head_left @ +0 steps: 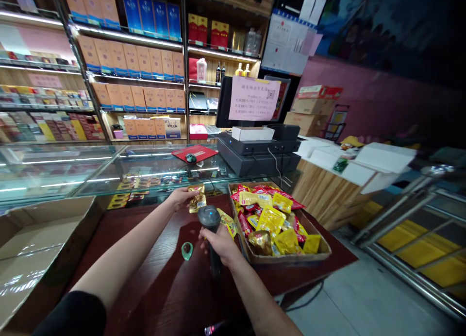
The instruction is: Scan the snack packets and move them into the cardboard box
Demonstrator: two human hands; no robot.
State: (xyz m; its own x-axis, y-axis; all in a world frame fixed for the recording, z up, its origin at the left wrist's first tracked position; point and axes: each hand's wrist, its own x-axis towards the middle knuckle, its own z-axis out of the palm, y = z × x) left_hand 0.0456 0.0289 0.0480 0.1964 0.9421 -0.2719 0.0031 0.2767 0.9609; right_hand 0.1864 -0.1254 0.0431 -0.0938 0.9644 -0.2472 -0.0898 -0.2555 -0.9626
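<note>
Handling looked midway: the left hand [182,198] had a gold packet [197,206] in a pinched grip near centre; the right hand [223,243] was closed around a scanner [209,218]. Many packets [271,220] filled the right-hand carton [287,259], how many remaining unclear; another box [74,239] stood lower left.

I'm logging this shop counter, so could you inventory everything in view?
Scanner: one, dark, right hand
Gold packet: one, left hand
Yellow packet: one, by right hand
Green trinket: one, tabletop
Table: one, red-brown, front
Open cartons: two, brown, left and right
Packets: many, yellow/red/gold, right carton
Mouse: one, dark, red mat
Monitor: one, black, behind pink sign
Shelf boxes: many, mostly orange, behind
Railing: one, silver, right
Hands: two, bare, centre
</note>
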